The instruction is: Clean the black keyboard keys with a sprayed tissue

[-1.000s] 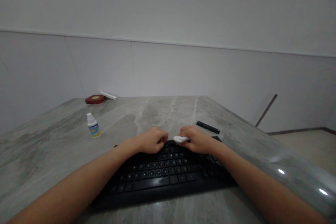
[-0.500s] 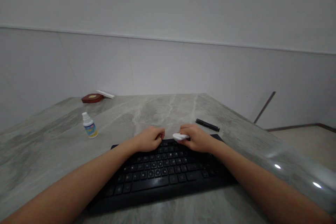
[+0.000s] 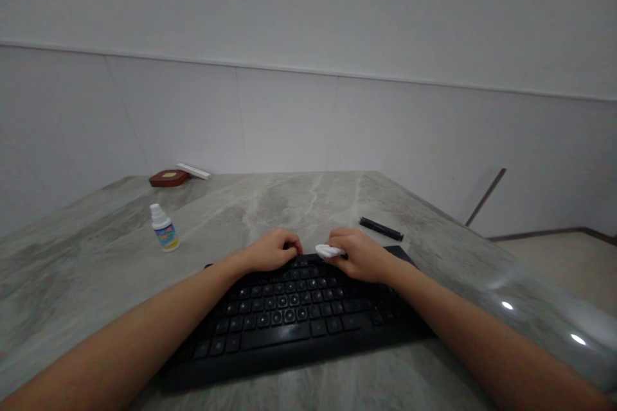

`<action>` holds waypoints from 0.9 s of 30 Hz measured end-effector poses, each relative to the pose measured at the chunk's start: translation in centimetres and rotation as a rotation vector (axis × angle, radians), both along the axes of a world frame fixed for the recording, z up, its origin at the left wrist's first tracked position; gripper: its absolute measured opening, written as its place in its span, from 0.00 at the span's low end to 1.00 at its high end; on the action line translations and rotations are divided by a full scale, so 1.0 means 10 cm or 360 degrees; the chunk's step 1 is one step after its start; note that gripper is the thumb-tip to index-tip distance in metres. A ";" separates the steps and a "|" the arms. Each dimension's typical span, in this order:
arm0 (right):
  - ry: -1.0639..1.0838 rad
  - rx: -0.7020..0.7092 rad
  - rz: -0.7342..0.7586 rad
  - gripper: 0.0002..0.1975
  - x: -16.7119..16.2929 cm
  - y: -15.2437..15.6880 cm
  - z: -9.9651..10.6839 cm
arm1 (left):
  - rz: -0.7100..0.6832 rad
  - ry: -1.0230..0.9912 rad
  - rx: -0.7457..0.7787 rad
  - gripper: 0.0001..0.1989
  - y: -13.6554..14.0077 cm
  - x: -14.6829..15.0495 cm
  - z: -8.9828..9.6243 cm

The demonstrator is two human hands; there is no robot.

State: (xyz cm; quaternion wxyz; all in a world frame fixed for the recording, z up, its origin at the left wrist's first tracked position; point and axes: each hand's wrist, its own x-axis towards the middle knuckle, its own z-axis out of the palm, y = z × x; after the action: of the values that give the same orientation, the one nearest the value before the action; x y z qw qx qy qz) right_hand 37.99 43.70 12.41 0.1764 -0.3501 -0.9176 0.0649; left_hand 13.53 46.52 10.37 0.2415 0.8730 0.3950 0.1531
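Note:
A black keyboard [image 3: 274, 335] lies slightly tilted on the grey marbled table, its far edge under both my hands. My left hand [image 3: 274, 249] is closed at that far edge, the fingers curled over it and the thumb on the near side. To its right, my right hand [image 3: 357, 253] pinches a folded white cloth [image 3: 326, 251] between thumb and fingers, just above the top row of keys. My right palm and wrist cover the keyboard's upper right part. My left forearm hides some of its left side.
A white spray bottle [image 3: 164, 228] with a blue and yellow label stands to the left. Behind it lie a reddish-brown box [image 3: 168, 178] and a white flat object [image 3: 193, 171]. A black pen-like stick [image 3: 380, 228] lies beyond my right hand. A pale wall [image 3: 299, 122] borders the table [image 3: 284, 205].
My left hand has shifted very slightly at the keyboard's far edge, its fingers a little more extended. The cloth in my right hand has moved marginally left.

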 end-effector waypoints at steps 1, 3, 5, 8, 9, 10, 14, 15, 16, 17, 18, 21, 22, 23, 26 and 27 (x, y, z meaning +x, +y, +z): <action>0.0003 0.0005 0.0009 0.07 0.00 0.00 0.00 | -0.0009 0.0006 0.0020 0.14 -0.01 0.00 0.00; -0.0009 -0.0004 0.0030 0.07 0.00 0.01 0.01 | -0.0031 0.0015 0.0058 0.14 -0.02 0.01 0.00; -0.0049 -0.0033 0.0047 0.07 0.01 0.00 0.04 | -0.0047 0.0021 0.0086 0.14 -0.02 0.01 0.00; -0.0065 -0.0040 0.0020 0.07 0.00 -0.02 0.05 | -0.0065 0.0024 0.0120 0.14 -0.02 0.01 -0.02; -0.0045 -0.0030 0.0009 0.07 0.00 -0.03 0.04 | -0.0072 0.0027 0.0131 0.14 -0.01 0.01 -0.02; -0.0027 -0.0020 0.0005 0.06 -0.01 -0.03 0.03 | -0.0078 0.0028 0.0144 0.14 -0.01 0.01 -0.03; -0.0031 0.0018 0.0026 0.07 0.00 0.00 0.01 | -0.0109 0.0032 0.0210 0.13 -0.01 0.00 -0.04; -0.0032 0.0039 0.0005 0.08 0.01 0.01 0.02 | -0.0120 0.0030 0.0235 0.13 -0.02 0.01 -0.04; -0.0019 0.0062 -0.0026 0.08 0.02 0.02 0.02 | -0.0132 0.0022 0.0269 0.13 -0.03 0.01 -0.02; 0.0006 0.0082 -0.0059 0.08 0.04 0.03 0.03 | -0.0144 0.0009 0.0311 0.13 -0.06 0.01 -0.01; 0.0037 0.0096 -0.0087 0.08 0.06 0.04 0.04 | -0.0162 -0.0006 0.0354 0.14 -0.08 0.01 0.02; 0.0126 0.0100 -0.0083 0.06 0.10 0.04 0.06 | -0.0331 -0.0049 0.0469 0.18 -0.16 0.00 0.10; 0.0139 0.0098 -0.0063 0.05 0.11 0.04 0.07 | -0.0441 -0.0056 0.0525 0.19 -0.18 0.00 0.12; 0.0146 0.0097 -0.0044 0.04 0.12 0.04 0.08 | -0.0561 -0.0058 0.0589 0.20 -0.21 0.00 0.15; 0.0137 0.0094 -0.0018 0.03 0.17 0.04 0.13 | -0.0829 -0.0051 0.0757 0.19 -0.25 0.00 0.19; 0.0123 0.0091 -0.0014 0.04 0.19 0.04 0.15 | -0.0866 -0.0046 0.0763 0.19 -0.26 0.00 0.20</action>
State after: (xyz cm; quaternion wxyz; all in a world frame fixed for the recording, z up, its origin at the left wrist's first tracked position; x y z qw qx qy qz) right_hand 39.84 44.08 13.93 0.2221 -0.3463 -0.9100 0.0514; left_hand 13.55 43.96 12.37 0.0673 0.9758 0.0976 0.1837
